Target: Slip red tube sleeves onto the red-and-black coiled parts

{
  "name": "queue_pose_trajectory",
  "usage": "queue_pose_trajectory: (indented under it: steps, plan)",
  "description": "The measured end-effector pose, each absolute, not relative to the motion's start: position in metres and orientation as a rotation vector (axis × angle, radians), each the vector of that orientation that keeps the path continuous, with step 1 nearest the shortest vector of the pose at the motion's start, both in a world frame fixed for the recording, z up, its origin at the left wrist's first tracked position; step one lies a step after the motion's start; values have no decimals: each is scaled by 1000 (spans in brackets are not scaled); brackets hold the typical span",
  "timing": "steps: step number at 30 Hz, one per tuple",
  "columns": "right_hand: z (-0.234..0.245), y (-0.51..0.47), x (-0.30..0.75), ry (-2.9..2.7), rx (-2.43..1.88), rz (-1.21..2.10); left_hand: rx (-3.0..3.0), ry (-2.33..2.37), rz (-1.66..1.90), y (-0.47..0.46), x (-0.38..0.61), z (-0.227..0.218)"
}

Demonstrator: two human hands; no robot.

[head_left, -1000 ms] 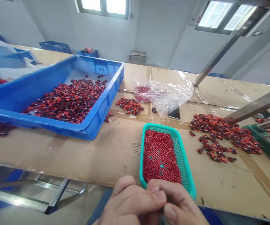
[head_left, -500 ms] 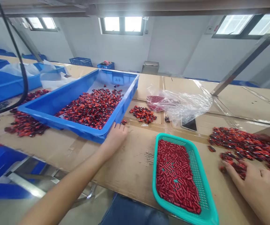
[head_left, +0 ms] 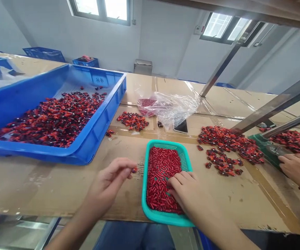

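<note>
In the head view my left hand (head_left: pixel 113 180) is closed in a pinch above the table, left of the green basket. Between its fingertips sits a small red and dark plastic part (head_left: pixel 134 169). My right hand (head_left: pixel 187 189) reaches over the right rim of the green basket (head_left: pixel 145 194), its fingers curled down among the short red tubes (head_left: pixel 160 180). Those fingertips are mostly hidden, so what they grip cannot be made out. Right of the basket lies a loose cluster of red and black parts (head_left: pixel 222 161), with a larger pile (head_left: pixel 225 139) behind.
A blue crate (head_left: pixel 97 126) holding many red and black parts stands at left. Behind the basket are a small pile (head_left: pixel 133 121), a clear plastic bag (head_left: pixel 181 106) and a phone (head_left: pixel 181 125). Metal posts (head_left: pixel 222 67) rise at right, near another person's hand (head_left: pixel 299 168).
My left hand has left the crate's edge and now pinches a small part beside the basket. My right hand has moved from the right-hand pile into the basket. The view has turned right.
</note>
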State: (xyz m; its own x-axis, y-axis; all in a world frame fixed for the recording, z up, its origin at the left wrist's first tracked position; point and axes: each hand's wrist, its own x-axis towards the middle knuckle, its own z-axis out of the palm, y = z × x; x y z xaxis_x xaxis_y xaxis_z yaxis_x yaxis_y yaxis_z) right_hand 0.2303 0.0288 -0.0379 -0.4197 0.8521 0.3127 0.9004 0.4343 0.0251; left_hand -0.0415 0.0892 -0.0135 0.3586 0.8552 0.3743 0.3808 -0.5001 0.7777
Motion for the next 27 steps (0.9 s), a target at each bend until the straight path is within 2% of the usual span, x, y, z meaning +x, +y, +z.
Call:
queue_pose_trajectory:
  steps: [6, 9, 18, 20, 24, 27]
  plan:
    - [-39, 32, 232, -2494, -1518, -343, 1029, 804, 1059, 51, -23, -16]
    - [-41, 32, 230, -2504, -1520, -359, 916, 756, 1056, 43, -18, -11]
    - [-36, 28, 232, -2439, -1471, -138, 1294, 827, 1123, 22, -21, -7]
    - [-24, 25, 229, -2401, -1461, 21, 1384, 825, 1170, 20, -21, -9]
    - [2, 18, 219, -2123, -1344, 548, 1672, 842, 1284, 18, -20, -11]
    - [17, 13, 209, -1937, -1153, 719, 1823, 824, 1347, 15, -20, -10]
